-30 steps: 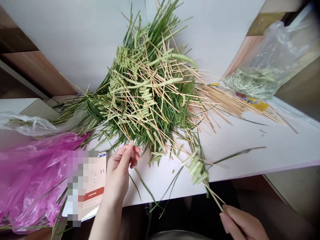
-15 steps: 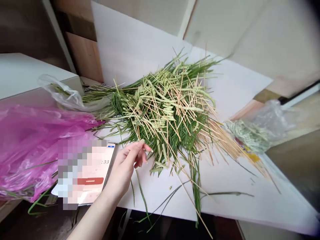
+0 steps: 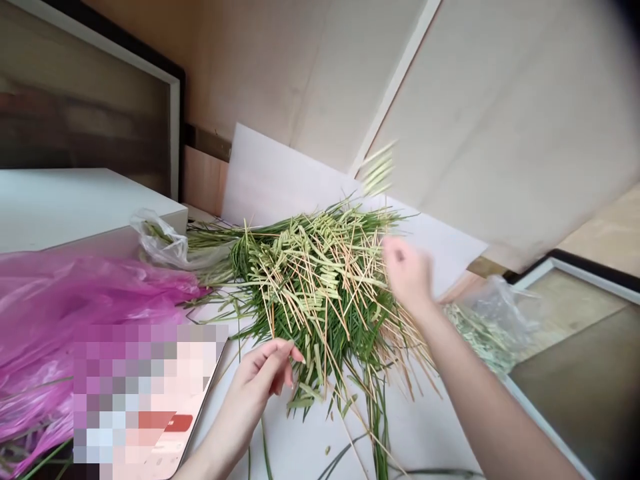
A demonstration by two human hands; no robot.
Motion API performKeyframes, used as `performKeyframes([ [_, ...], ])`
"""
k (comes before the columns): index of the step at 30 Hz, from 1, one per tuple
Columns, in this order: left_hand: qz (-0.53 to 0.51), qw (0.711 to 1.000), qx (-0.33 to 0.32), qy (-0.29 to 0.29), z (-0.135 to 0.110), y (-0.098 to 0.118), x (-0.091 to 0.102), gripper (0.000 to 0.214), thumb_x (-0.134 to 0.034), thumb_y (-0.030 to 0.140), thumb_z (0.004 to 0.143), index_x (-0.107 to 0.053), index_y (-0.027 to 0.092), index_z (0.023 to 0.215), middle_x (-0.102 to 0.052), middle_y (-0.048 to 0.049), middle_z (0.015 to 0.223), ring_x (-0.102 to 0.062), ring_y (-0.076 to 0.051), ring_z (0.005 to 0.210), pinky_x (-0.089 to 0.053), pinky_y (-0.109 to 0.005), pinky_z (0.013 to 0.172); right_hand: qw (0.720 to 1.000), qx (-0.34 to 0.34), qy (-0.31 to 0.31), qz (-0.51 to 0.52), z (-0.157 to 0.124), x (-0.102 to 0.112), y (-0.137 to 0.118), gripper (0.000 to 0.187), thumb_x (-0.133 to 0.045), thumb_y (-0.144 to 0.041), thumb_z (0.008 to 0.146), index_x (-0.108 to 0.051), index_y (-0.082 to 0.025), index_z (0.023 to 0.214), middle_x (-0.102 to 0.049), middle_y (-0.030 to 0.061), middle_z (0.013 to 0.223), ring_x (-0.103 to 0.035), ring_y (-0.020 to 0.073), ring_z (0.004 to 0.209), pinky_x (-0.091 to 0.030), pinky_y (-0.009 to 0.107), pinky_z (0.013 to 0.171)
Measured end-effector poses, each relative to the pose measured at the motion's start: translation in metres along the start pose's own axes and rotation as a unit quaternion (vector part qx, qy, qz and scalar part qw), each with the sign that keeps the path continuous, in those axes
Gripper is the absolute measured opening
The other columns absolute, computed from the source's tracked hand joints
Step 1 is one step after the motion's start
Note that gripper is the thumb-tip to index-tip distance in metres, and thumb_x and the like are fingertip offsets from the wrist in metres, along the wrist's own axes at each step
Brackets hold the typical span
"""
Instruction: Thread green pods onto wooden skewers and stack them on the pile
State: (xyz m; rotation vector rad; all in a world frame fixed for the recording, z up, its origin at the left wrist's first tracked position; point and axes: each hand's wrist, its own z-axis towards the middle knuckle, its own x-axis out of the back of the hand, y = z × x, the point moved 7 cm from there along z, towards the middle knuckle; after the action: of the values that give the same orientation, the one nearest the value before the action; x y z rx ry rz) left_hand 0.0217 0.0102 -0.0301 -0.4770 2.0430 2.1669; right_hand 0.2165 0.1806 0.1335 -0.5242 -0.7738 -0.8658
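a skewer threaded with pale green folded leaf pieces (image 3: 379,170) is up in the air above the far side of the heap, blurred, just above the right hand (image 3: 407,273); that hand is raised over the heap with its fingers curled, and whether it grips the stick's lower end cannot be told through the blur. the big heap of thin wooden skewers wrapped in green chive-like leaves (image 3: 320,287) lies in the middle of the white tabletop (image 3: 440,427), long dark green stems fanning out toward the near edge. the left hand (image 3: 263,380) rests at the near left edge of the heap, thumb and forefinger pinched together on the end of one thin stick there, the other fingers loosely bent. a phone with a pixelated screen (image 3: 150,407) lies just left of that hand. further left sits a crumpled pink plastic bag (image 3: 65,313), with a clear plastic bag of green stems (image 3: 160,240) behind it. on the right, near the forearm, lies a clear plastic bag of pale trimmings (image 3: 487,320).
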Motion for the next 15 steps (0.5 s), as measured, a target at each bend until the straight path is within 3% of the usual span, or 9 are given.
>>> performKeyframes([
  [4,-0.001,1.000,0.004,-0.001,0.000,0.002,0.003,0.048,-0.062,0.064,0.086,-0.071,0.018,0.078,-0.054,0.0008,0.055,-0.036,-0.012,0.053,-0.026,-0.025,0.053,0.986,0.007,-0.125,-0.111,0.001,-0.043,-0.024,0.023,-0.066,-0.032,0.103,-0.068,-0.013,0.091,-0.069,0.0011,0.084,-0.069,0.0165,0.076,-0.059,0.035,0.077],
  [7,0.003,1.000,0.002,0.005,0.000,0.002,0.007,0.049,-0.061,0.066,0.086,-0.071,0.018,0.078,-0.053,0.0013,0.055,-0.036,-0.012,0.054,-0.027,-0.025,0.054,0.975,0.012,-0.157,-0.157,-0.010,-0.060,-0.035,0.024,-0.061,-0.032,0.106,-0.069,-0.013,0.094,-0.071,0.0027,0.088,-0.070,0.0172,0.078,-0.059,0.036,0.078],
  [11,0.006,1.000,0.003,0.008,0.001,-0.001,0.007,0.049,-0.061,0.066,0.086,-0.071,0.019,0.077,-0.053,0.0013,0.055,-0.036,-0.013,0.055,-0.027,-0.025,0.054,0.971,0.027,-0.167,-0.167,-0.015,-0.061,-0.043,0.021,-0.060,-0.030,0.106,-0.068,-0.013,0.096,-0.070,0.0027,0.088,-0.068,0.0174,0.078,-0.057,0.035,0.076],
  [15,0.019,1.000,0.013,0.001,0.002,-0.005,0.003,0.051,-0.062,0.068,0.083,-0.072,0.019,0.079,-0.054,0.0008,0.056,-0.038,-0.013,0.056,-0.029,-0.025,0.055,0.982,0.040,-0.139,-0.120,-0.028,-0.047,-0.045,0.010,-0.064,-0.024,0.101,-0.065,-0.016,0.095,-0.069,0.0038,0.087,-0.067,0.0193,0.075,-0.050,0.030,0.069],
])
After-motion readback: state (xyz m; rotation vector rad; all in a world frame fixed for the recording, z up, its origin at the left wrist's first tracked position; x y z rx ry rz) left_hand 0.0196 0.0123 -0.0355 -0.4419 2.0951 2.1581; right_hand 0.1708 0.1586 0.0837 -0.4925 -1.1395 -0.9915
